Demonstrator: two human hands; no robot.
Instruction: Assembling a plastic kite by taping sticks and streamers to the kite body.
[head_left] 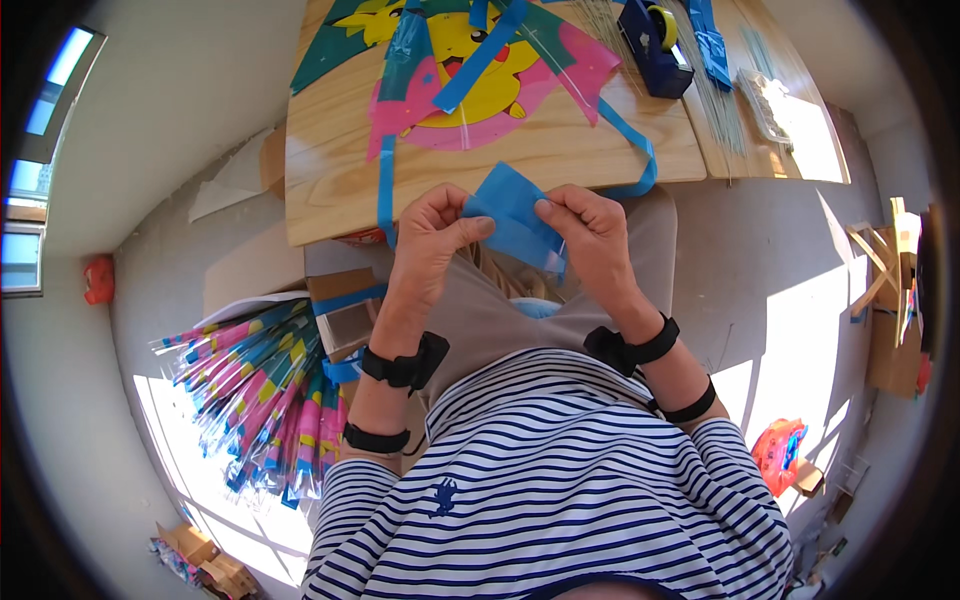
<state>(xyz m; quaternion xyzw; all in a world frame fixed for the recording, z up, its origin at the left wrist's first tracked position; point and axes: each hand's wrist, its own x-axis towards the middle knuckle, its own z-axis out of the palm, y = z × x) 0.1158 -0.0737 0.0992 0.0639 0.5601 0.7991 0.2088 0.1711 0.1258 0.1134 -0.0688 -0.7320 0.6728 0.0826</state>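
A piece of thin blue plastic sheet (515, 215) is stretched between my two hands, above my lap at the table's near edge. My left hand (437, 232) pinches its left side between thumb and fingers. On the other side my right hand (588, 232) grips the upper right edge, thumb on top. The lower end of the sheet hangs down and looks shiny. Just beyond, on the table, lies a printed plastic kite (500, 85) with a yellow cartoon figure on pink and green. Blue streamers (628, 140) trail from it over the table edge.
A dark blue tape dispenser (655, 50) stands at the back right of the wooden table (340, 190). Beside it lie thin rods (715, 110) and a clear plastic tray (765, 105). Many rolled kites in clear sleeves (255, 390) fan out at my left, beside a cardboard box (345, 325).
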